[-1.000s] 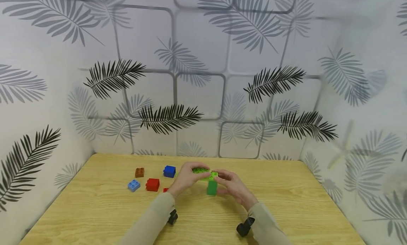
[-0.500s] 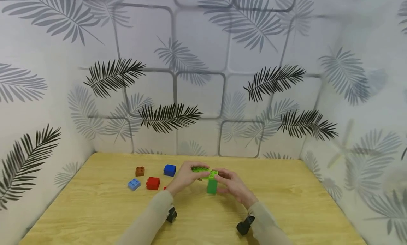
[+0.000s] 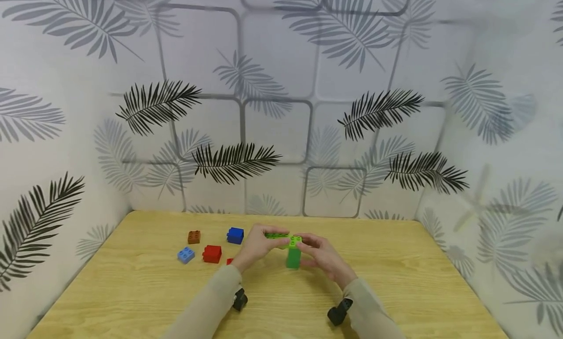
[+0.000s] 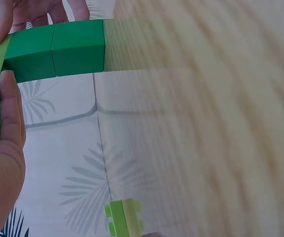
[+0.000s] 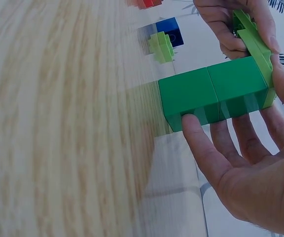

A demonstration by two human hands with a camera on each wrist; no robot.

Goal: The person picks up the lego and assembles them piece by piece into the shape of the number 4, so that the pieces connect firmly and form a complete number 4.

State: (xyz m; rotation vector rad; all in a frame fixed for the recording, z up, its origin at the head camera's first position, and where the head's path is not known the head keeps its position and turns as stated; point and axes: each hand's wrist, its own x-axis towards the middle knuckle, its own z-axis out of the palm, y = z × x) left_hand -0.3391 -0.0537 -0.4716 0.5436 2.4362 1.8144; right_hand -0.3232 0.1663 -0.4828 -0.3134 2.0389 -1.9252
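Note:
Two green toy bricks (image 3: 293, 257) are stacked in an upright tower on the table, side by side with my right hand (image 3: 327, 262). A long lime-green building plate (image 5: 258, 52) lies across the tower's top, its right end on the upper brick. My left hand (image 3: 255, 246) grips the plate's left part, fingers over the far edge and thumb along the near side. The right hand holds the tower, its thumb at the plate's end and several fingers spread along the green bricks (image 5: 211, 94). A small lime-green brick (image 4: 118, 217) stands on the table below the plate.
Left of the hands lie a blue brick (image 3: 235, 235), a red brick (image 3: 212, 254), a light-blue brick (image 3: 185, 255) and a brown brick (image 3: 194, 237). Another red piece (image 3: 229, 261) is partly hidden by the left wrist. A patterned wall (image 3: 277, 134) stands behind the wooden table (image 3: 145, 280).
Both hands stay at the plate and tower almost without moving. The left hand and forearm shift only very slightly; the loose bricks stay put.

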